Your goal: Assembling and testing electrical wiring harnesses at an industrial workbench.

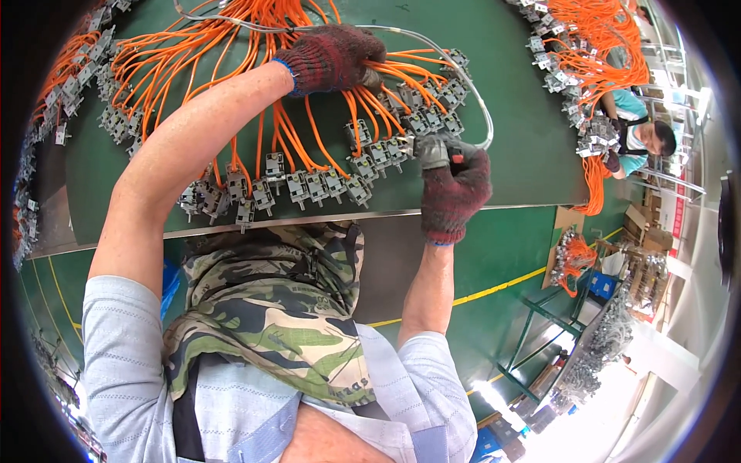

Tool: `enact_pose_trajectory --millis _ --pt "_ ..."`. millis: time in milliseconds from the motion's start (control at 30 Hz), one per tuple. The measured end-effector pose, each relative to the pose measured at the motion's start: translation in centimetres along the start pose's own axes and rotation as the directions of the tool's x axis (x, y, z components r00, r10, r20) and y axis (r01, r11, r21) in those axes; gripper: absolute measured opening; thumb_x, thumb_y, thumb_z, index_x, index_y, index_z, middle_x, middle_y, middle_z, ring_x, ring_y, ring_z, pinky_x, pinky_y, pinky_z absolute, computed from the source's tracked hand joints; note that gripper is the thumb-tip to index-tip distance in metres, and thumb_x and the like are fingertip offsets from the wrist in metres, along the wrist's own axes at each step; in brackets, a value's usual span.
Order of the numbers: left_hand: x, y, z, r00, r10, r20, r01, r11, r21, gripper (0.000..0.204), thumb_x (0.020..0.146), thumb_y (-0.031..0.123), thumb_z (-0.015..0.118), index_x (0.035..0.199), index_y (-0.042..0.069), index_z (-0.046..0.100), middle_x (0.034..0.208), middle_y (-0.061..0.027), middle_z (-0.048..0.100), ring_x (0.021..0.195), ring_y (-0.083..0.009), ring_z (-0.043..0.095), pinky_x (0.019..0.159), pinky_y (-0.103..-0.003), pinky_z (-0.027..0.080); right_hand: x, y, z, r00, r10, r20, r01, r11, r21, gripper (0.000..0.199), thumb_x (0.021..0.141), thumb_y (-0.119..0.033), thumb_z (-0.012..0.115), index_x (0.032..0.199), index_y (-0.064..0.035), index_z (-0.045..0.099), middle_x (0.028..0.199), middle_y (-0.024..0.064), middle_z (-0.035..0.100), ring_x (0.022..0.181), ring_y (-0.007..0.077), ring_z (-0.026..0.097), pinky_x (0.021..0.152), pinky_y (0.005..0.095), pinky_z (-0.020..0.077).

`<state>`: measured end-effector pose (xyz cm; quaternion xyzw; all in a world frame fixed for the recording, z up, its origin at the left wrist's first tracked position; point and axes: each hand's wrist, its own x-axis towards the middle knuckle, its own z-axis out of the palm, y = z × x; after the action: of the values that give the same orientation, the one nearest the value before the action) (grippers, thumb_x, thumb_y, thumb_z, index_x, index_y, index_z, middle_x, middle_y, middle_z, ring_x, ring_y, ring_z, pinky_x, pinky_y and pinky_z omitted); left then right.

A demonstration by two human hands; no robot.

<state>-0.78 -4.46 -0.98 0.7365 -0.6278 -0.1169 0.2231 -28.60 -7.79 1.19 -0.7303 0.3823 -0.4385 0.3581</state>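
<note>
My left hand (332,58), in a dark red and grey knit glove, reaches across the green table. Its fingers are curled round a bunch of orange cables (401,65); the exact grip is partly hidden. My right hand (455,189), gloved alike, is closed round a small hand tool with a red part (458,158) showing. A clear hose (485,112) loops down to this hand. The tool's tip is beside the grey connectors (374,158) at the cable ends. More grey connectors (316,187) lie in a row along the table's near edge.
The green tabletop (525,139) ends at a metal front edge (324,218). More orange cables (594,46) lie at the far right, where another person (637,135) stands. Further connectors (65,92) sit at the left. A green-framed rack (525,339) stands behind on the right.
</note>
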Motion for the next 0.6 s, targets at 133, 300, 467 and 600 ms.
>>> enact_pose_trajectory --millis 133,300,467,600 --pt "-0.2 0.0 0.2 0.998 0.008 -0.066 -0.006 0.999 0.035 0.039 0.084 0.039 0.085 0.115 0.016 0.076 0.11 -0.0079 0.075 0.105 -0.0332 0.073 0.089 -0.047 0.058 -0.6 -1.0 0.4 0.995 0.091 0.029 -0.086 0.985 -0.149 0.029 0.086 -0.022 0.091 0.094 -0.0016 0.071 0.082 0.0038 0.073 0.072 0.0106 0.062 0.07 0.0288 0.0556" --pt "-0.2 0.3 0.1 0.999 -0.009 -0.05 0.011 0.999 0.03 0.04 0.084 0.04 0.085 0.115 0.017 0.076 0.109 -0.008 0.075 0.105 -0.0331 0.073 0.089 -0.047 0.057 -0.9 -0.2 0.6 0.988 0.141 0.056 -0.128 0.973 -0.194 0.027 0.087 -0.021 0.089 0.094 -0.0023 0.071 0.082 0.0024 0.071 0.071 0.0098 0.062 0.067 0.029 0.0548" --pt "-0.1 0.4 0.2 0.999 -0.024 -0.046 0.026 0.999 0.044 0.039 0.085 0.039 0.085 0.115 0.016 0.075 0.109 -0.0086 0.074 0.106 -0.0329 0.072 0.09 -0.047 0.057 -1.1 0.5 0.6 0.963 0.269 0.0 -0.269 0.962 0.041 0.026 0.088 -0.021 0.088 0.093 -0.003 0.071 0.082 0.0021 0.071 0.07 0.0081 0.062 0.062 0.026 0.0536" --pt "0.1 -0.4 0.5 0.998 0.016 -0.067 -0.013 0.999 0.039 0.038 0.085 0.038 0.085 0.114 0.016 0.075 0.109 -0.0086 0.073 0.106 -0.0328 0.072 0.089 -0.047 0.057 -1.1 0.5 0.7 0.99 0.132 0.046 -0.126 0.985 -0.122 0.026 0.089 -0.02 0.087 0.096 -0.0018 0.071 0.082 0.0029 0.071 0.068 0.0089 0.062 0.061 0.027 0.0545"
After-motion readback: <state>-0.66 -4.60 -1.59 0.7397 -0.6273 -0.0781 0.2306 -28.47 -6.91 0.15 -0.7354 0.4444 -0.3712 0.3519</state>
